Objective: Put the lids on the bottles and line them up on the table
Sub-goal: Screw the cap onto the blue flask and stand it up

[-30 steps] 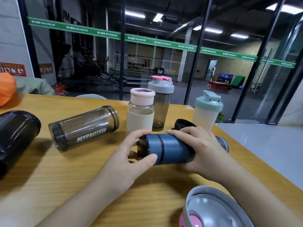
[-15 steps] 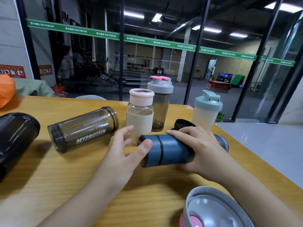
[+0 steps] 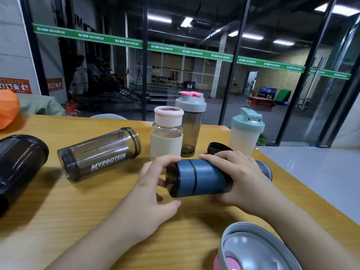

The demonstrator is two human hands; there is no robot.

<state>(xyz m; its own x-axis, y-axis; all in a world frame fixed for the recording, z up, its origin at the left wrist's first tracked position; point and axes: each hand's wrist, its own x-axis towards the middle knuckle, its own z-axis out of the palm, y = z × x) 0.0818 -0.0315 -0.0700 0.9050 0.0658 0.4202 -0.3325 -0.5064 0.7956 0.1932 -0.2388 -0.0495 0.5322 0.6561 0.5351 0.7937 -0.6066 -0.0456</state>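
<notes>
Item: blue bottle (image 3: 202, 178), lying on its side just above the worktop (image 3: 78, 211), near its middle, the dark cap end turned toward the left hand (image 3: 150, 193). The body is gripped by the right hand (image 3: 241, 178), its fingers curled over the top of the barrel; the cap end is pinched between the thumb and curled fingers (image 3: 171, 158) of the left hand. Step judged in hand: the cap being turned home. For a good seat, the barrel is best held still by the right hand while the cap is kept square to the neck and turned until firm; whether the thread is fully engaged cannot be told. Just behind: a loose black lid (image 3: 218, 148). Standing capped at the far edge: pink-lidded glass bottle (image 3: 167, 133), grey shaker with pink flip-top (image 3: 191, 123), mint-lidded shaker (image 3: 246, 129). Lying uncapped at left: smoky MYPROTEIN shaker (image 3: 99, 154); further left, a black bottle (image 3: 19, 162) on its side. Nearest the camera: an upturned grey lid (image 3: 253, 248), not yet fitted.
</notes>
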